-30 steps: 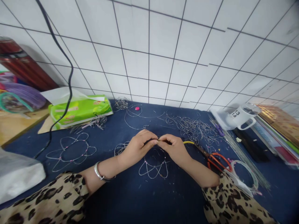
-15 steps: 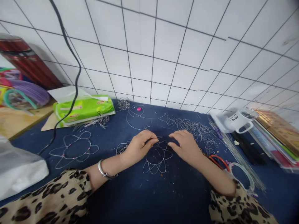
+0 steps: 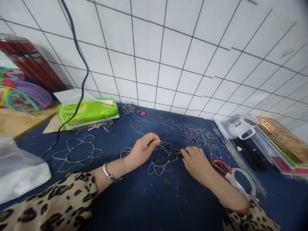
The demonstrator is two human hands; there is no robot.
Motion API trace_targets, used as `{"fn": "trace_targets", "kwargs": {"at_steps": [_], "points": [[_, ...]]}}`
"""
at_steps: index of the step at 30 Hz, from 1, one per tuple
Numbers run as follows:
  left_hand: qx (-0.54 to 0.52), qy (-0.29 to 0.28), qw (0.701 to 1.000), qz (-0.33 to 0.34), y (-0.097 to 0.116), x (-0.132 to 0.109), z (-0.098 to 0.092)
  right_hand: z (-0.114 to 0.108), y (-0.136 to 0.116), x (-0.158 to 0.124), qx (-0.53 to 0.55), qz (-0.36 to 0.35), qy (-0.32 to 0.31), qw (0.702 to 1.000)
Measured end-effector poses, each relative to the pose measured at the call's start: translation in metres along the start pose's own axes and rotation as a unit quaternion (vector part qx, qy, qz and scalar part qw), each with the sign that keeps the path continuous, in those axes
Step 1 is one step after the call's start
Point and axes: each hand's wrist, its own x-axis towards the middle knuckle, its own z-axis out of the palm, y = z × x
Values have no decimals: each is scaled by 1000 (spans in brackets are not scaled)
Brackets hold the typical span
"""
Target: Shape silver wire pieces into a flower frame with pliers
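Note:
My left hand (image 3: 145,148) is closed in a pinch at the upper left of a small flower-shaped wire frame (image 3: 157,173), which has wire loops and tiny pink beads. The fingertips hold thin wire there. My right hand (image 3: 195,160) is curled palm down around a dark tool that looks like pliers (image 3: 176,150). The tool's metal nose points left to the frame's right edge; its grip is hidden under the hand. Orange handles (image 3: 221,166) show beside the right forearm, and I cannot tell whether they belong to this tool. A larger flower-shaped wire frame (image 3: 80,162) lies flat on the left.
Wire offcuts (image 3: 201,134) lie in a tangle behind the right hand. Long straight wires (image 3: 247,171), a white mug (image 3: 243,126) and books stand right. Left are a green tissue pack (image 3: 89,112), a white plastic bag (image 3: 21,175) and a hanging black cable (image 3: 84,80).
My right hand has lowered and closed around the dark pliers; half a second ago its fingers were apart and empty. The left hand keeps its pinch. The view has shifted slightly.

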Motion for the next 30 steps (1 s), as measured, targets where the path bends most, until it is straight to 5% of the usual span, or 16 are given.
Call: {"fn": "trace_targets", "kwargs": {"at_steps": [5, 10, 16, 30], "points": [[3, 3, 1000, -3, 1, -1, 2, 14, 8, 10, 17, 46, 32, 998], [5, 9, 1000, 5, 0, -2, 2, -10, 5, 21, 127, 116, 47, 984], [11, 19, 1000, 5, 0, -2, 1, -44, -12, 30, 113, 18, 24, 993], [25, 41, 999, 1, 2, -4, 6, -25, -33, 27, 31, 42, 45, 998]]}}
